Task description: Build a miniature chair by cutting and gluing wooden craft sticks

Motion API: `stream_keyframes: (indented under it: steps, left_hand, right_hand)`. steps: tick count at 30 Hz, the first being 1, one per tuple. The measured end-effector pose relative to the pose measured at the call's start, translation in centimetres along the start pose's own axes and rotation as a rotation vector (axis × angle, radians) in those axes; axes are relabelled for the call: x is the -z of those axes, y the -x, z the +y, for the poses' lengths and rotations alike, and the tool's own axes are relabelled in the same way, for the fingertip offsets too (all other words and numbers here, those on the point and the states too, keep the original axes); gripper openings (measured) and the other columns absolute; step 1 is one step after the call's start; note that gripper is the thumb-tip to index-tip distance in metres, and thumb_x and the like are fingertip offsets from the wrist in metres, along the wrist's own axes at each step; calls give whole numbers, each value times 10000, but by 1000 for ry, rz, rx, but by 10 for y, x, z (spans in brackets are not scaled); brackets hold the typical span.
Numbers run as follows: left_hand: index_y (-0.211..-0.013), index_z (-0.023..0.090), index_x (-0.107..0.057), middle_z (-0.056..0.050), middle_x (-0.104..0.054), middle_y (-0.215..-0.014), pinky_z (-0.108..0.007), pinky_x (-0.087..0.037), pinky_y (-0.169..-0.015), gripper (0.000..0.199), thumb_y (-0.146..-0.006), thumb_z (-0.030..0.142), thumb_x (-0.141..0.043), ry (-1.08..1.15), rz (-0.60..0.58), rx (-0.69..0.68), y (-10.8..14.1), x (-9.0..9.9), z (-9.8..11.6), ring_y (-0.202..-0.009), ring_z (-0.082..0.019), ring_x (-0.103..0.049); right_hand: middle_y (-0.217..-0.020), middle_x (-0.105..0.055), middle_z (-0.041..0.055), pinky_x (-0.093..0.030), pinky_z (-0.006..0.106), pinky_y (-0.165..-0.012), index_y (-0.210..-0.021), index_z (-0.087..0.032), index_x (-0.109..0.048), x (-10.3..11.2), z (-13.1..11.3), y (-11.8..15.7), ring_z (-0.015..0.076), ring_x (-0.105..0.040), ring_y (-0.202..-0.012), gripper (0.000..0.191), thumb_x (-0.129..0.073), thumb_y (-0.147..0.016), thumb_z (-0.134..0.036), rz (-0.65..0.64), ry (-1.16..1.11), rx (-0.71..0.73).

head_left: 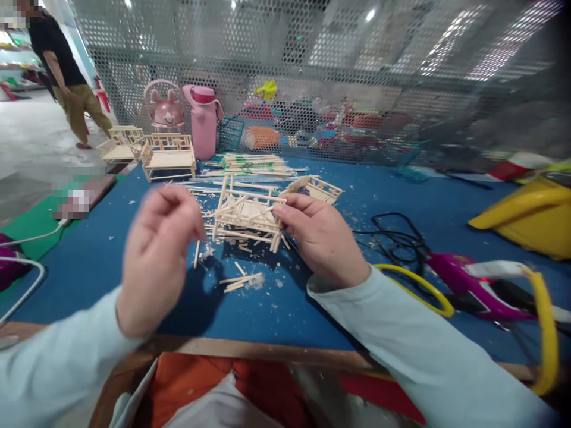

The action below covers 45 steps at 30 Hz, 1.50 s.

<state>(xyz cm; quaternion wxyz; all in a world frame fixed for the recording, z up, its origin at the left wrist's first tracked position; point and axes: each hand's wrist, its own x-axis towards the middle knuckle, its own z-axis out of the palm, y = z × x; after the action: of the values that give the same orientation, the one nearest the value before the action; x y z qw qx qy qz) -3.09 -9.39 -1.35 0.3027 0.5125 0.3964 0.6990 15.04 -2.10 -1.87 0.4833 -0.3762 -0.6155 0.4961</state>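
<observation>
A small model bed [250,211] made of pale wooden sticks is held up over the table by my right hand [319,235], which pinches its right end between thumb and fingers. To its left, my left hand [163,238] is raised with its fingers curled together and smeared a little by motion. Whatever those fingers may hold is too small to make out. Loose short sticks [241,282] and white scraps lie on the blue tabletop below. Behind the model are longer sticks [254,163] in a pile and another stick piece [319,189].
Finished-looking stick beds [168,159] stand at the back left beside a pink bottle [204,122]. At right lie a purple glue gun [484,288], its black cord [401,238], a yellow ring [428,291] and a yellow dustpan-like object [526,214]. A person [66,71] stands at far left.
</observation>
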Motion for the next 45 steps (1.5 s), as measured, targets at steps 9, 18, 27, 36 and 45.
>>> stream_keyframes:
  steps: [9,18,27,36,45]
  left_hand:
    - [-868,256,-571,19,-549,-802,-222,-452,-690,137,-791,247,-684,-38,197,275,87,-13,-17,-724,-111,-524]
    - [-797,154,-594,20,-588,-760,-150,-489,-561,372,-578,311,-850,633,201,743,52,-46,-27,-632,-56,-554]
    - [-795,152,-636,10,-632,-745,-162,-509,-581,326,-661,413,-778,416,121,616,55,-42,-37,-652,-73,-586]
    - [-934,247,-699,0,-718,-872,-246,-488,-701,141,-803,252,-649,-582,-106,-284,16,15,33,-757,-144,-629]
    - [-1303,126,-480,-119,-673,-1075,-334,-491,-846,572,-786,299,-654,-441,-804,-129,-61,-4,10,-965,-218,-646]
  right_hand:
    - [-635,-571,-47,-390,208,-533,-732,-178,-644,-13,-3,24,71,-459,-558,225,-777,-636,-331,-6,-66,-35]
    - [-665,-612,-32,-442,214,-595,-722,-177,-636,-24,-4,31,93,-527,-622,263,-797,-602,-347,39,-56,-54]
    - [-661,-590,-36,-424,218,-560,-747,-176,-623,-20,-10,27,88,-503,-593,266,-756,-630,-375,79,-34,-17]
    - [-601,-520,-50,-323,218,-499,-682,-162,-592,-4,-44,9,66,-419,-531,202,-701,-667,-332,-196,203,-40]
    - [-567,-555,-32,-311,241,-485,-664,-182,-656,7,-91,-32,84,-438,-499,141,-624,-736,-299,-494,640,32]
